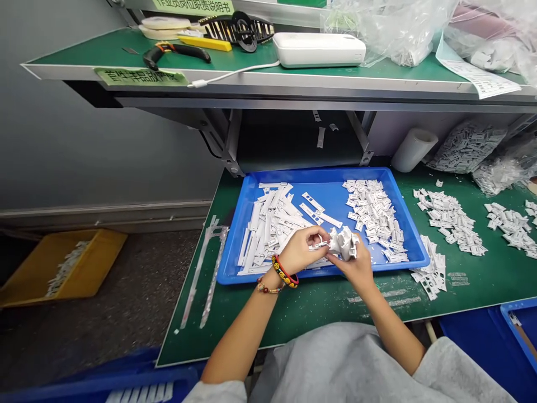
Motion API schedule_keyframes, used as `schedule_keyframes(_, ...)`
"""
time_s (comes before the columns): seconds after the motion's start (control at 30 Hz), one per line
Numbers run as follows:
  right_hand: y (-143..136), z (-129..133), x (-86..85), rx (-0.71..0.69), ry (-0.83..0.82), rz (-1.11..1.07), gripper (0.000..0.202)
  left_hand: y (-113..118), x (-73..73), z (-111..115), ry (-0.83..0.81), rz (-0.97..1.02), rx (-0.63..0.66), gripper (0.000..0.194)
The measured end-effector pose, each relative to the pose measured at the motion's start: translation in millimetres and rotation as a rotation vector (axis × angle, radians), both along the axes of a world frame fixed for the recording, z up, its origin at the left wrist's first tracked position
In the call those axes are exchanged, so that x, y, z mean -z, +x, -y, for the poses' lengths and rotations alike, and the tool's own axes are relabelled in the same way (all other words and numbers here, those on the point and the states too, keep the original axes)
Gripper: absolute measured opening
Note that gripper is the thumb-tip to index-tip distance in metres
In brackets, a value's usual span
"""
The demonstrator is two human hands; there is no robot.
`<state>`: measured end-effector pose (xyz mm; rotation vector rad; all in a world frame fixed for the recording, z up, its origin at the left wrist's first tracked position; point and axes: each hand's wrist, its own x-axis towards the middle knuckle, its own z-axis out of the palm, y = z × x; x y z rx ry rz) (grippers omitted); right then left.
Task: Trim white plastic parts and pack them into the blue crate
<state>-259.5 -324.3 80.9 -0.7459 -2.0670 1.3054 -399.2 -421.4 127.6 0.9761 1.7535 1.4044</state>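
My left hand (302,247), with bracelets at the wrist, is closed with its fingers pinched on a small white plastic part (318,245). Close beside it, my right hand (357,267) is wrapped around a crumpled white wad (344,244), perhaps tissue or cloth; its exact kind is unclear. Both hands are over the front edge of a blue tray (322,174). In the tray's left half lies a heap of long white plastic strips (271,221). Small white plastic pieces (373,215) are piled on its right side, and a few slotted strips (312,201) lie between.
A conveyor belt (293,140) ends behind the tray, beneath a green shelf (104,47) carrying pliers (176,51) and a white device (319,50). More small white pieces (453,221) lie in piles on the green table (293,324). A yellow bin (100,246) stands at left.
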Motion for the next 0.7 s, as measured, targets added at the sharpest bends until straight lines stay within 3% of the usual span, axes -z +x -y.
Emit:
schedule_keyframes(0.3,-0.7,12.3,15.8,-0.093,-0.069,0.006,0.056,27.0,7.5,13.4,0.201,0.429,-0.241,0.022)
schedule_keyframes(0.5,-0.1,19.9,13.9,-0.086,-0.190,0.043,0.048,44.1,4.2,25.5,0.312,0.807,-0.240,0.042)
schedule_keyframes(0.6,1.8,21.5,12.6,-0.106,-0.192,0.042,0.045,49.2,8.3,30.0,0.353,0.840,-0.300,0.042)
schedule_keyframes(0.7,0.7,28.0,15.3,-0.120,-0.220,-0.012,0.047,56.6,17.7,34.2,0.392,0.745,-0.340,0.039)
